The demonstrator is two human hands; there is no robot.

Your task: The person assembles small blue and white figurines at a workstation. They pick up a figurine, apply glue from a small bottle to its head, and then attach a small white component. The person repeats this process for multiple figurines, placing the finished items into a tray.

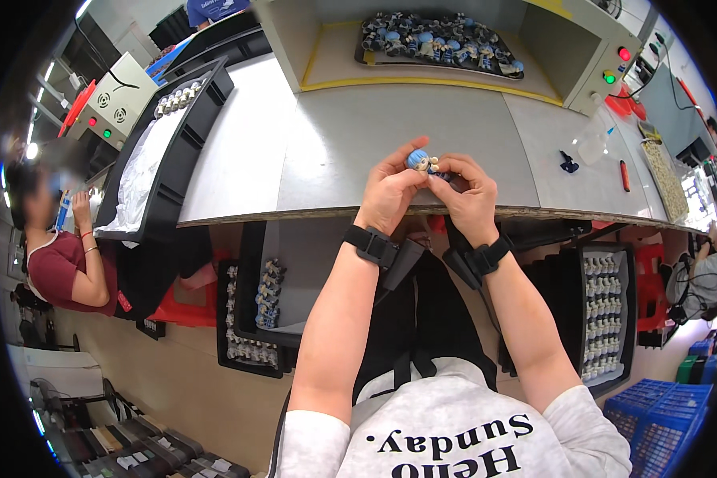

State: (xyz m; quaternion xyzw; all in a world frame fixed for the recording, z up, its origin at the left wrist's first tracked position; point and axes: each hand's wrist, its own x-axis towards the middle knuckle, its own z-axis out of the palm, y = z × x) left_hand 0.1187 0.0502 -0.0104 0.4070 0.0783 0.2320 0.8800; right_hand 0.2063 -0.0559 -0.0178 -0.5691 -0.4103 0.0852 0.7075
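A small toy figure (422,162) with a blue head is pinched between both hands above the front edge of the grey worktable (334,143). My left hand (389,191) grips it from the left, thumb and fingers closed on the blue head. My right hand (468,195) holds its lower part from the right, fingers curled round it. Both wrists wear black straps. Most of the figure's body is hidden by the fingers.
A dark tray (438,40) with several blue figures lies in the open box at the back. Black trays of small figures stand at the left (167,151), below left (251,319) and below right (609,319). A squeeze bottle (593,145) is at the right. Another person (60,255) sits left.
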